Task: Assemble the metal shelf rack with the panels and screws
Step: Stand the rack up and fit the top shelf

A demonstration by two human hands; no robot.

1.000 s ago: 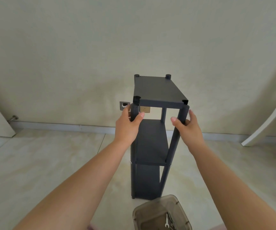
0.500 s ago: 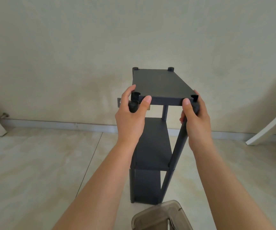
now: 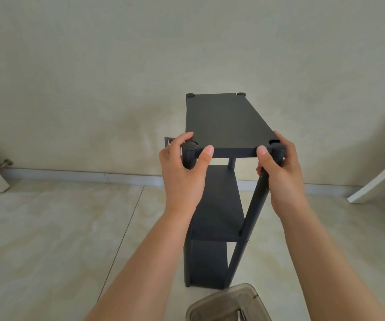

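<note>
A black metal shelf rack (image 3: 221, 121) stands upright on the tiled floor against the wall, with a top panel, a middle panel (image 3: 219, 205) and a lower section. My left hand (image 3: 182, 174) grips the near left post just under the top panel, thumb pressed on the panel's front edge. My right hand (image 3: 281, 170) grips the near right post (image 3: 255, 209) at the top corner, thumb on the front edge too. No screws are visible.
A smoky translucent plastic container (image 3: 224, 304) sits on the floor just in front of the rack, with a metal tool partly showing inside. A white furniture leg (image 3: 376, 181) leans in at the right. A wall socket plate (image 3: 168, 142) peeks out behind my left hand.
Both hands slid up the near posts from below the top panel to its front corners. The view has moved closer to the rack.
</note>
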